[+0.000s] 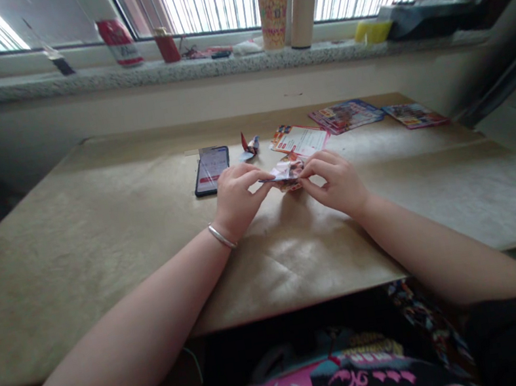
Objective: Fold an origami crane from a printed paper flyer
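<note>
Between my two hands, just above the table, is a small piece of folded printed paper (287, 174). My left hand (241, 197) pinches its left edge between thumb and fingertips; a silver bangle circles that wrist. My right hand (334, 181) grips the paper's right side in the same kind of pinch. Its exact folds are too small to make out. Beyond my left hand lies a phone (210, 169) with its screen lit. A small folded paper figure (250, 146), perhaps a bird, stands to the right of the phone.
Printed sheets lie behind my right hand: a white-and-orange card (302, 139), a stack of colourful sheets (347, 115) and another sheet (415, 115). On the windowsill stand a red can (120, 43), a patterned cup (274, 18) and a yellow object (373, 32). The table's (98, 248) near edge meets my body.
</note>
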`<state>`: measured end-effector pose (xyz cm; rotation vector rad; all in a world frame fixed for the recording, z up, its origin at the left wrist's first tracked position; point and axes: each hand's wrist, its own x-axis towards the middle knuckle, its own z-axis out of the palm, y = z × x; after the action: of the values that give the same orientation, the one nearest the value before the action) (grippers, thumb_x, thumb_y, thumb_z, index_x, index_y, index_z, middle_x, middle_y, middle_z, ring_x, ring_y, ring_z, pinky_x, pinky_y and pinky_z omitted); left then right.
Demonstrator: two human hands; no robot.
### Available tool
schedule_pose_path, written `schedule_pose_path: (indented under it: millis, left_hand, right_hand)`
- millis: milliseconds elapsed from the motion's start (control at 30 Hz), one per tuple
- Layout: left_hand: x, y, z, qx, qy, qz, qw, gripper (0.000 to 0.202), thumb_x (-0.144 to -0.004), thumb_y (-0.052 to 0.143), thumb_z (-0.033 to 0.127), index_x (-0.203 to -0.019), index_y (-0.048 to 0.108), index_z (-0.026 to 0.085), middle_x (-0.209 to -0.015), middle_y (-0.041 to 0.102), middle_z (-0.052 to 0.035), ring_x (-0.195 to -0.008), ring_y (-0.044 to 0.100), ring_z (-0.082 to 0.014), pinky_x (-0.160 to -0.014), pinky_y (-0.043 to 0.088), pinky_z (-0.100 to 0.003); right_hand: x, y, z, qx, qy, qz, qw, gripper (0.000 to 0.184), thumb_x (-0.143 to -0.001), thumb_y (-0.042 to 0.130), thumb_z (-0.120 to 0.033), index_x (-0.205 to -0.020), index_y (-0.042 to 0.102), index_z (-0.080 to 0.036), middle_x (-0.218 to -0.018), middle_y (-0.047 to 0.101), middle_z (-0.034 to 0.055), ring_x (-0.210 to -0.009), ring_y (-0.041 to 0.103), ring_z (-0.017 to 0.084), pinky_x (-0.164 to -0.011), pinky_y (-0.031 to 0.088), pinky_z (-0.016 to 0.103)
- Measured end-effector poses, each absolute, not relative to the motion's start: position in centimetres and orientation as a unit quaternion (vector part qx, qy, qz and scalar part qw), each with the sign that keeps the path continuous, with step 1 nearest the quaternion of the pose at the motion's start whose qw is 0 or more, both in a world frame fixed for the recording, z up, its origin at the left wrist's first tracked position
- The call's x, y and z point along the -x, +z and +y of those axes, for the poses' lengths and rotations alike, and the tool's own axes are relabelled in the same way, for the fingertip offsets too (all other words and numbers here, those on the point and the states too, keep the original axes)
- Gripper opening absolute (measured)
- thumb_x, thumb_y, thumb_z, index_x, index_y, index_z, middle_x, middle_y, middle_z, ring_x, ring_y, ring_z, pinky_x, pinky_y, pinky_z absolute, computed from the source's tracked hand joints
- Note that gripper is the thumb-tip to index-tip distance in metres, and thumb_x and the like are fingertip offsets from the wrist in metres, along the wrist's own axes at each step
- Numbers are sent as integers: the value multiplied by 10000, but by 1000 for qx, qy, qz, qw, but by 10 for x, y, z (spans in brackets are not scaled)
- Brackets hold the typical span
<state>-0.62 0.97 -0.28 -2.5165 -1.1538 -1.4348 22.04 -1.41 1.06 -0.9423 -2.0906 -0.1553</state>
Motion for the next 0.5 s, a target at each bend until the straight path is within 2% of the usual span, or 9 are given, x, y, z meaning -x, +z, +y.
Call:
schedule_pose_path:
  millis: [233, 400, 500]
  left_hand:
    - [9, -2, 10, 801, -477, -360, 15, 146, -840, 709, 362, -795, 745, 228, -727, 608, 5, -708, 544, -134, -727, 420, -309]
    - [7, -2, 7, 778, -516, -359, -5, 66, -863, 683, 264, -875, 740, 233, -842, 578, -9, -789, 542, -127, -756, 469, -294]
    - [6, -2, 8, 775, -530, -343, -5, 85, -876, 648, 190, -856, 726, 219, -998, 565, -30, -875, 561, -126, -828, 504, -313]
  right_hand:
    - [-222, 12, -13, 386, -38, -825, 411, 73, -847, 610, -295, -840, 626, -225, -803, 663, 36, -770, 596, 180, -736, 480, 323]
    - [-228, 9, -9, 434, 0, -801, 412, 172, -870, 573, -355, -928, 650, -213, -806, 668, 31, -717, 608, 162, -655, 481, 298]
    - [-229, 8, -7, 466, 60, -772, 429, 208, -901, 522, -367, -977, 647, -219, -879, 703, 37, -732, 643, 156, -615, 492, 282]
